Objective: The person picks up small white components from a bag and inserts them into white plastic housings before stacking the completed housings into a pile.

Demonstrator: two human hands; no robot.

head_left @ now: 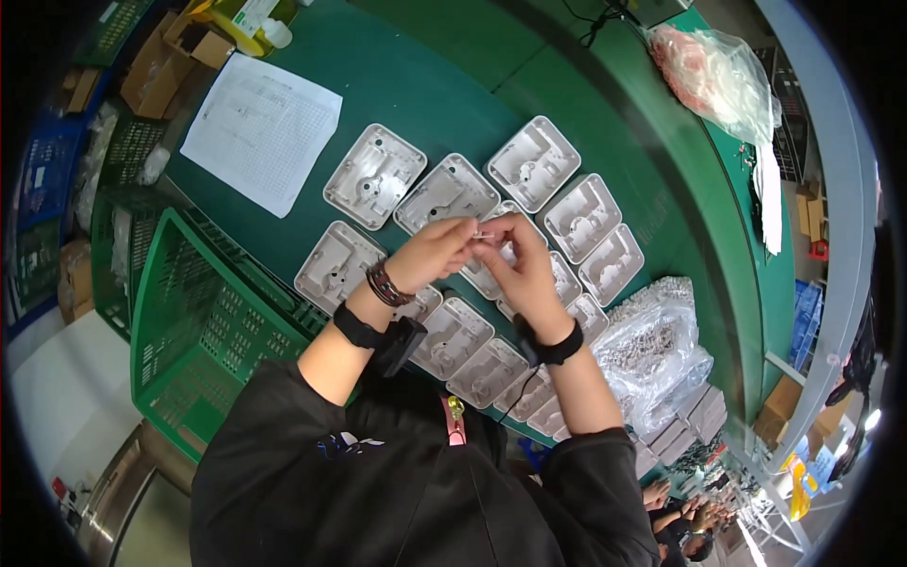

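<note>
Both hands meet above the rows of white plastic housings, fingertips almost touching. My left hand (436,253) is closed in a pinch, and my right hand (518,266) pinches from the other side. Between them is a small, pale, thin part (485,235), too small to name. Beneath the hands, open-topped white housings (446,197) lie in rows on the green table (397,71); some are partly hidden by my hands and forearms. Another housing (375,177) sits beyond my left hand, and one more (535,163) beyond my right.
At the far left lies a printed paper sheet (263,132). A green crate (156,354) stands beside my left arm. A clear bag of small parts (652,350) rests right of my right forearm. Another plastic bag (713,80) is at the far right. Other people's hands (704,515) show lower right.
</note>
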